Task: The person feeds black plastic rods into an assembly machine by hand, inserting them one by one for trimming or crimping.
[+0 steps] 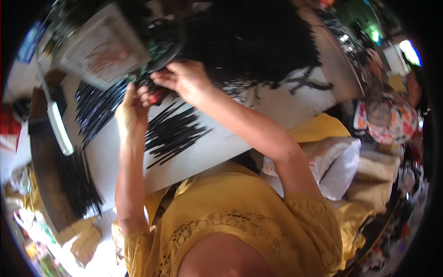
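Observation:
My left hand is at the left of the white table, thumb up and fingers curled inward. Close beside it my right hand reaches across, its fingers bent together toward the left one. Between the fingertips is something small and dark with a red part; blur hides its kind and which hand grips it. Slim black strips lie left of my left hand. More black strips lie fanned out below my hands. Just beyond my hands is a pale square panel, blurred, on what looks like a machine.
A large mass of black strips covers the far side of the table. On a dark board at the left lies another black bundle, near a white rod-shaped lamp. White sacks stand at the right. A person in patterned clothing is farther right.

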A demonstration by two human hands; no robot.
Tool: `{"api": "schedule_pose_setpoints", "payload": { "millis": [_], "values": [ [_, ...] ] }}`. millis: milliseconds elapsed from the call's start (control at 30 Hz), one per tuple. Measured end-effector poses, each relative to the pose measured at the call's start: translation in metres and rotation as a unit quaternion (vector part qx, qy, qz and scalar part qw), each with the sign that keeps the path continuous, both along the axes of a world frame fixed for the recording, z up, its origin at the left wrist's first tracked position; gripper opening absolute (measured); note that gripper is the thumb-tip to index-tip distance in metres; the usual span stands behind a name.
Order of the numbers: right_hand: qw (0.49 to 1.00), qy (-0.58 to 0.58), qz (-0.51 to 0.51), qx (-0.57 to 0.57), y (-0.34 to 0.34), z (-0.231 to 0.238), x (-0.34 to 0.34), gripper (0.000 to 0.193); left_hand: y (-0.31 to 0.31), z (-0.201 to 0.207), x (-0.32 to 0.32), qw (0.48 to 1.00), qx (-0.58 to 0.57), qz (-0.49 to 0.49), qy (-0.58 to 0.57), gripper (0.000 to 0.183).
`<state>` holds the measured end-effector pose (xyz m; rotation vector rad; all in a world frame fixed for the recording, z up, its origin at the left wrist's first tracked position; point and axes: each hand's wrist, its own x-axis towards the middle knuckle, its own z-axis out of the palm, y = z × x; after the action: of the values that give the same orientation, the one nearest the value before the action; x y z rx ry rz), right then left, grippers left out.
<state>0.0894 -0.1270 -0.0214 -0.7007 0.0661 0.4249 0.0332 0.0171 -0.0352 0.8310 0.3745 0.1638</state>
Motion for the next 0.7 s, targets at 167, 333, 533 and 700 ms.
{"api": "schedule_pose_setpoints", "payload": {
  "millis": [167,333,533,700],
  "values": [
    [0.976,-0.044,0.166,-0.132,-0.041,0.005,0.003,0.029,-0.002,0.007,0.005,0.999,0.007,-0.014,0.028,0.016],
    [0.762,-0.289,0.285,-0.504,-0.128,0.039,0.016,0.022,0.020,0.016,0.002,0.989,0.045,-0.125,0.072,0.017],
    [0.353,-0.373,0.158,-0.843,-0.194,0.031,0.013,0.021,0.006,0.025,-0.004,0.988,0.088,-0.113,0.056,0.011],
    [0.372,-0.447,0.095,-0.808,-0.198,0.023,0.012,0.012,0.002,0.022,-0.010,0.991,0.087,-0.097,0.026,0.010]
  ]
}}
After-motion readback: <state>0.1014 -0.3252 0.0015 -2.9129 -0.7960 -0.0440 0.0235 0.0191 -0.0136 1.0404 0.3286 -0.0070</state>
